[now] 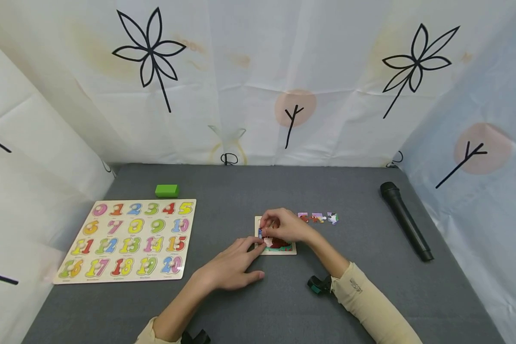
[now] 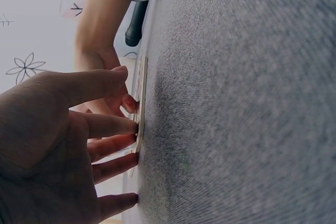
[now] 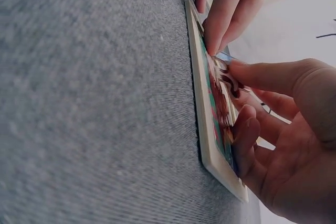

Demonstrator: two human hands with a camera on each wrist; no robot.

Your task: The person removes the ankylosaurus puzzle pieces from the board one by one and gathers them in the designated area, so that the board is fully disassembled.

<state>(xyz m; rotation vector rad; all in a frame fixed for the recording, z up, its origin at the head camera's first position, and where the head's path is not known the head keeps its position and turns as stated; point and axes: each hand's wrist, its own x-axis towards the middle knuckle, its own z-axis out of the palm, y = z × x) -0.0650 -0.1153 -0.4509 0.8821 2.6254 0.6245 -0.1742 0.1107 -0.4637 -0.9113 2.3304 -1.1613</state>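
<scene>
A small jigsaw puzzle in a pale wooden tray [image 1: 279, 252] lies on the grey table, its picture brown, green and white. My right hand [image 1: 285, 225] is over the tray and pinches a brown-and-white puzzle piece [image 3: 231, 81] between thumb and fingers, close above the picture. From the left, my left hand [image 1: 232, 265] reaches in with fingers extended. Its fingertips [image 2: 135, 127] rest at the tray's left edge, and its thumb stands apart. Both hands cover part of the picture in the head view.
Three loose puzzle pieces [image 1: 317, 218] lie in a row right of the tray. A number board [image 1: 188, 239] takes up the left side, with a green block [image 1: 166, 191] behind it. At the right lies a black microphone [image 1: 406, 222]. White cloth walls [image 1: 249, 71] enclose the table.
</scene>
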